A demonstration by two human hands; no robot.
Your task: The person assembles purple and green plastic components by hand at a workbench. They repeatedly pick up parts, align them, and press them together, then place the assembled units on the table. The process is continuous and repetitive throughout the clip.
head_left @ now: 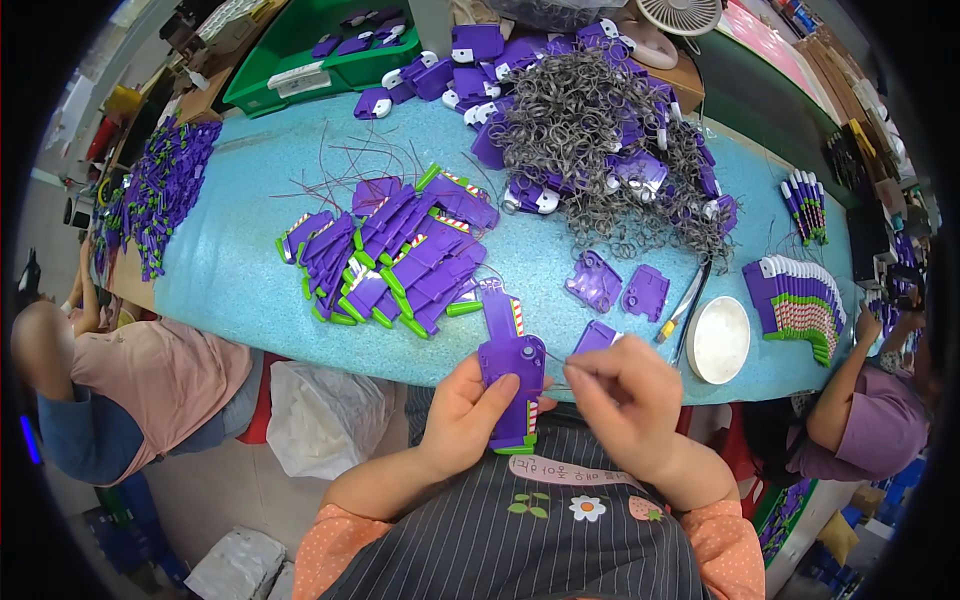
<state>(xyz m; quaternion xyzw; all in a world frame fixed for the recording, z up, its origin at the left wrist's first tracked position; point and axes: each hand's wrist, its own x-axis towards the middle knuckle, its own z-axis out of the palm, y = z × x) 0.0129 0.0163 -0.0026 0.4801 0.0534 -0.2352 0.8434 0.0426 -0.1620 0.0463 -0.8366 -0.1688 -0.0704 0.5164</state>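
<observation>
My left hand (452,418) is closed round a purple plastic toy part (510,375), thumb on its face. The part has a round post near its upper right corner, a red-and-white striped edge and a bright green lower end. Just right of it, the fingertips of my right hand (632,402) are pinched together on a thin grey wire (558,362) that reaches toward the post; whether the wire touches it I cannot tell. Beyond my right hand lie loose purple plates (646,293). A large tangle of grey wire springs (580,120) lies over purple-and-white parts.
Purple-and-green parts with thin wires (420,255) are heaped left of centre on the blue table (250,220). A white bowl (719,340), a yellow-handled blade (680,305) and a fanned stack of parts (798,305) are on the right. A green bin (330,75) stands behind. Co-workers sit on both sides.
</observation>
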